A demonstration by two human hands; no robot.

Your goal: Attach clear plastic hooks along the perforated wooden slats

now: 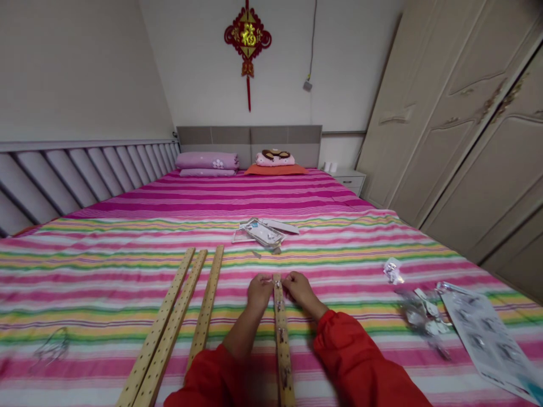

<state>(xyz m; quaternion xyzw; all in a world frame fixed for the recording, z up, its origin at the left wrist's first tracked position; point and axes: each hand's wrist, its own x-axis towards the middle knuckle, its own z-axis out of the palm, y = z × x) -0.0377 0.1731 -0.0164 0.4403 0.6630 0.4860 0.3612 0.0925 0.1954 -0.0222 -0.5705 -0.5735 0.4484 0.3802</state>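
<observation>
A wooden slat (281, 333) with small metal fittings lies lengthwise on the striped bedspread (339, 254) between my red-sleeved arms. My left hand (258, 289) and my right hand (299, 286) are both closed in a pinch at its far end, one on each side. What the fingertips pinch there is too small to make out; something small and shiny shows between them. Three more perforated wooden slats (186, 316) lie side by side just left of my left arm.
A clear plastic packet of parts (263, 232) lies ahead of my hands. Torn wrappers (419, 314) and a printed sheet (483, 333) lie at the right. Pillows (207, 163) sit at the headboard. Wardrobe doors (466, 130) line the right side.
</observation>
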